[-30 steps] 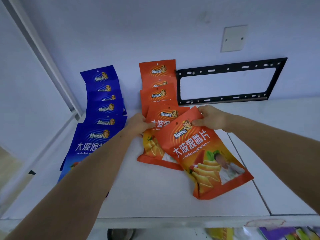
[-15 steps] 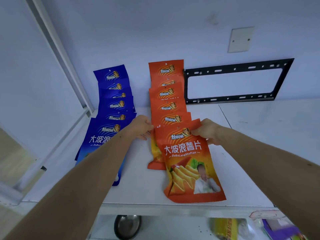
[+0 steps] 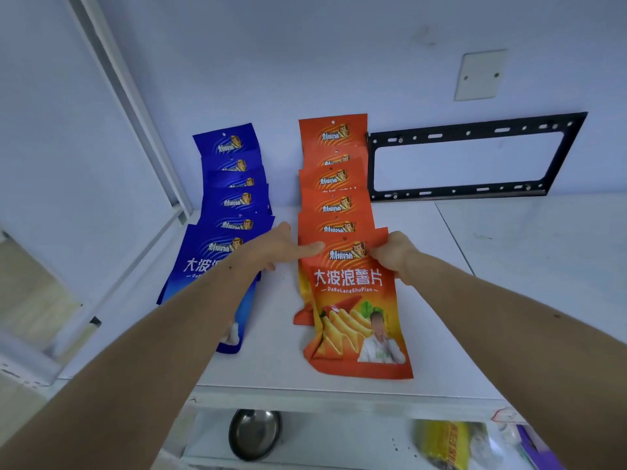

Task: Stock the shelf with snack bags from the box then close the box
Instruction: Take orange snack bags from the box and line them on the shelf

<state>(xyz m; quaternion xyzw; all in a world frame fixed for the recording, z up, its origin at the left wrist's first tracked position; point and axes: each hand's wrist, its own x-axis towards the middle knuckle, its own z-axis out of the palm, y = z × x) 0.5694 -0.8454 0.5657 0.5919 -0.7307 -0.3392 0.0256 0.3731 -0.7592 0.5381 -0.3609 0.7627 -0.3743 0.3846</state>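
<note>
right fingers: the right hand (image 3: 393, 256) pinches the top right corner of the front orange bag (image 3: 356, 310), fingers curled round the sealed edge.
left fingers: the left hand (image 3: 278, 249) lies mostly straight, fingertips (image 3: 314, 247) pressing the bag's top left corner; it steadies the corner and clasps nothing.
bag position: the front orange bag lies flat at the near end of the orange row (image 3: 334, 184), its top overlapping the bag behind, its bottom close to the front edge of the shelf (image 3: 278, 364).
handling: judged light and soft; the foil looks puffed and creased, likely slippery, and the chips inside would crush under a hard squeeze.
where to hold: the flat seal strip along the top, by the hang hole, seems safest; the middle gives.
neighbours: the blue row (image 3: 234, 198) lies just beside on the left, partly under the left forearm.
box: not in view, so its closing cannot be judged.
</note>
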